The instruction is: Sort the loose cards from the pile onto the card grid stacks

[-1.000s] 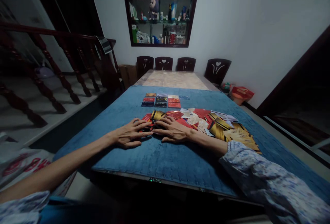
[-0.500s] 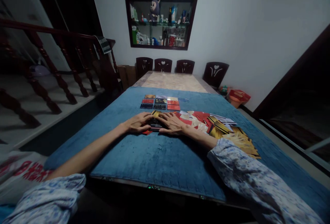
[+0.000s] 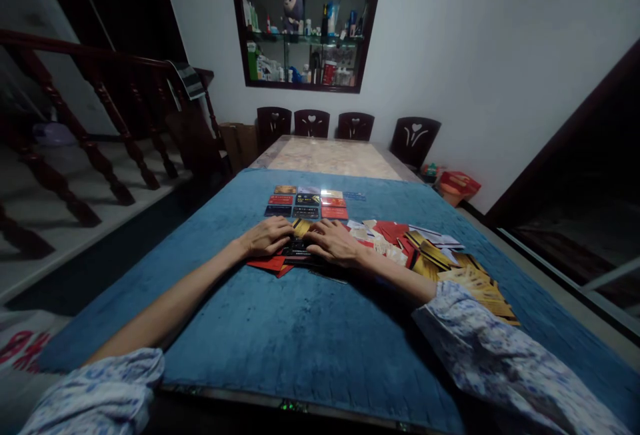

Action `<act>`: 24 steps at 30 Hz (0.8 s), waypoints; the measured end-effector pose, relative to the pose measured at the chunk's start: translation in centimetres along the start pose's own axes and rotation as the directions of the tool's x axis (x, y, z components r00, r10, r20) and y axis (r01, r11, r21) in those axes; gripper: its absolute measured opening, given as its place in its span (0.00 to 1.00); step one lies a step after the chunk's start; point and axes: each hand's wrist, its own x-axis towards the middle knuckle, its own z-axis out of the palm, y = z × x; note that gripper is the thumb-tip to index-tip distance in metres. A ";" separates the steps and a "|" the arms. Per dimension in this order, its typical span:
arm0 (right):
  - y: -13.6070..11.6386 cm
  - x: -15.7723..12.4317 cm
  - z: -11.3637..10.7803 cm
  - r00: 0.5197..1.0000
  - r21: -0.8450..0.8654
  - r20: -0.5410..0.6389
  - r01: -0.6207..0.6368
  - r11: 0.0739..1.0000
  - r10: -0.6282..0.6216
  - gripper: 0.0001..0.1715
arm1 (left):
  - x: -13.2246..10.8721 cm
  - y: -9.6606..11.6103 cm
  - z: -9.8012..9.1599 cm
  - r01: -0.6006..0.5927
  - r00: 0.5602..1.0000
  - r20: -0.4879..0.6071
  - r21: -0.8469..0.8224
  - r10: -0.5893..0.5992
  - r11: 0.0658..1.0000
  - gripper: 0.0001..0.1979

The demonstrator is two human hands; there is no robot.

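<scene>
Where a thick blue plush cloth covers the near end of a long table, a person's two bare hands meet over a small stack of dark rectangular cards. The left hand lies palm down at the stack's left side, fingers bent, their tips on the cards. The right hand mirrors it from the right, fingers curled across the top. Both hands touch the stack, but whether either truly pinches it or only presses on it cannot be told from this angle. The stack sits on the cloth near the middle of the table's width, close in front of the person. Its cards are flat and bank-card shaped, mostly black with faint pale print, edges roughly squared together. A gold card pokes out at the far edge between the fingertips, and loose red cards fan out from under the heel of the left hand. Just beyond the hands, a neat grid of sorted cards lies in rows of red, dark and pale. To the right, beside and beyond the right forearm, spreads a messy heap of gold, red and white cards. Both forearms are bare, with pale blue-flowered sleeves pushed up. Beyond the cloth are the bare marbled tabletop, dark wooden chairs and a glass-shelved wall niche
</scene>
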 end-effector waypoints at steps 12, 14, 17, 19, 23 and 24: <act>6.3 5.7 1.3 0.997 0.164 -0.065 0.060 0.985 -0.049 0.24 | 2.5 0.7 0.5 0.413 0.911 -0.033 0.078 -0.412 0.907 0.17; 6.1 6.0 2.1 0.996 0.176 -0.064 0.065 0.982 -0.055 0.28 | 3.5 1.1 0.4 0.496 0.868 -0.026 0.094 -0.496 0.863 0.17; 5.7 6.1 3.0 0.998 0.180 -0.038 0.065 0.981 -0.059 0.32 | 4.8 2.1 0.3 0.584 0.808 0.028 0.099 -0.588 0.806 0.18; 5.6 6.0 3.4 0.998 0.174 -0.004 0.059 0.983 -0.059 0.34 | 5.2 2.9 0.5 0.624 0.773 0.061 0.105 -0.632 0.774 0.18; 5.6 5.7 4.2 0.998 0.148 0.046 0.045 0.988 -0.052 0.35 | 5.2 4.1 0.8 0.629 0.766 0.072 0.115 -0.638 0.769 0.22; 5.6 5.7 4.2 0.997 0.145 0.053 0.046 0.988 -0.054 0.35 | 5.2 4.3 0.9 0.625 0.769 0.077 0.115 -0.634 0.772 0.22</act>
